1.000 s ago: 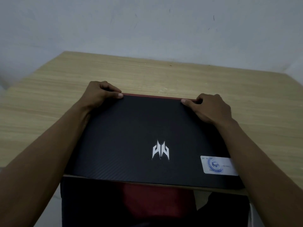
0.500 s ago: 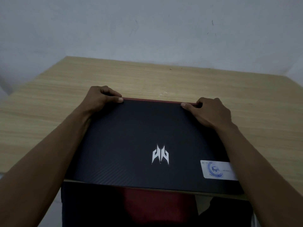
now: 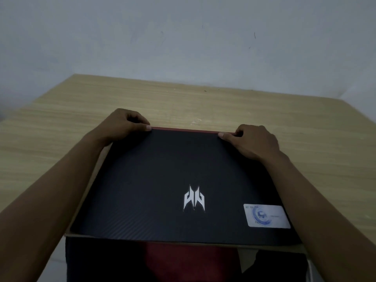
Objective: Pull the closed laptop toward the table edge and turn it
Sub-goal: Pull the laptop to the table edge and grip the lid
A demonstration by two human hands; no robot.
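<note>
Head view looks down over our two bare arms to a closed black laptop (image 3: 173, 180) lying flat on a pale wood-grain desk (image 3: 61, 129). We see its near edge right at the desk's near edge, and its far edge, trimmed in red, lies toward the middle of the desk. Our left hand (image 3: 124, 127) grips the far left corner: the fingers (image 3: 132, 117) curl over the back edge and the thumb presses down on the lid, so the hand is closed on the laptop. Our right hand (image 3: 256, 141) does the same at the far right corner, fingers hooked behind the red edge, thumb flat on top, holding the laptop. Both forearms run along the laptop's two sides. On the lid we see a white angular logo (image 3: 194, 198) near the middle, pointing toward us, and a pale rectangular sticker (image 3: 266, 215) with a blue round mark at the near right corner; its print is too small for us to read. Below the desk edge there is dark and red clothing (image 3: 173, 263). Behind the desk stands a plain grey-white wall (image 3: 183, 37)
</note>
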